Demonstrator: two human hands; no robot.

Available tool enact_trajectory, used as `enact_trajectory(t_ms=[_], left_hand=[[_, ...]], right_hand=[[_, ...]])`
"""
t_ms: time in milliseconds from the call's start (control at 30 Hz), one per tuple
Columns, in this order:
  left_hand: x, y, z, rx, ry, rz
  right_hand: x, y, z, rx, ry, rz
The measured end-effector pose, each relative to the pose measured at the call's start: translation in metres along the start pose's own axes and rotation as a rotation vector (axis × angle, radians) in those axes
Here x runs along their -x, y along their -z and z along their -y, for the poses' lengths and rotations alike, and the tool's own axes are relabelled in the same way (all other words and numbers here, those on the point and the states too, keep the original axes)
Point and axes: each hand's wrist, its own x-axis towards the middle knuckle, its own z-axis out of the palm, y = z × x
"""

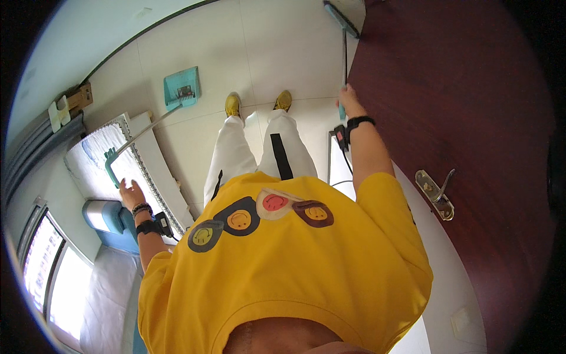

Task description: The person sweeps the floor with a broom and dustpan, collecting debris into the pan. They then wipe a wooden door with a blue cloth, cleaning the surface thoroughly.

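My right hand (350, 102) grips the handle of a broom (344, 57) at the right. The broom's teal head (342, 20) rests by the bottom of the dark red wooden door (442, 97). At the left, my left hand (131, 195) has its fingertips on the end of the green grip of a long-handled dustpan (152, 125), with the thumb held apart. The teal pan (181, 86) is on the tiled floor ahead of my feet, and some dark debris (185, 91) lies in it beside a row of comb teeth.
A white cabinet (159, 168) with a lace-edged cover stands at the left, beside a blue padded seat (115, 221). Grey curtains (44, 150) and a window (53, 265) are farther left. The door carries a metal lever handle (437, 194). A wall edges the pale floor (199, 40).
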Motion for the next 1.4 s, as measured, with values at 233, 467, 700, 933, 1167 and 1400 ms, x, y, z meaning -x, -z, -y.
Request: enact_trajectory(t_ms=[233, 467, 700, 933, 1167, 1400], left_hand=[[-0.026, 0.006, -0.007, -0.241, 0.126, -0.162], [-0.096, -0.021, -0.041, -0.217, 0.155, -0.036], [-0.131, -0.033, -0.038, 0.092, -0.036, 0.240], [-0.146, -0.058, -0.046, 0.304, -0.064, 0.131], [-0.087, -0.047, -0.088, 0.112, -0.527, 0.187], [-0.090, -0.015, -0.125, -0.083, -0.692, 0.327]], right_hand=[[0.079, -0.004, -0.088, 0.378, -0.173, 0.113], [0.168, -0.034, -0.119, -0.082, -0.298, 0.228], [0.199, -0.025, -0.069, -0.387, -0.456, 0.145], [0.136, -0.068, -0.027, -0.775, -0.623, 0.241], [0.156, -0.142, -0.012, -0.878, -0.696, 0.362], [0.183, -0.110, -0.021, -0.767, -0.557, 0.424]])
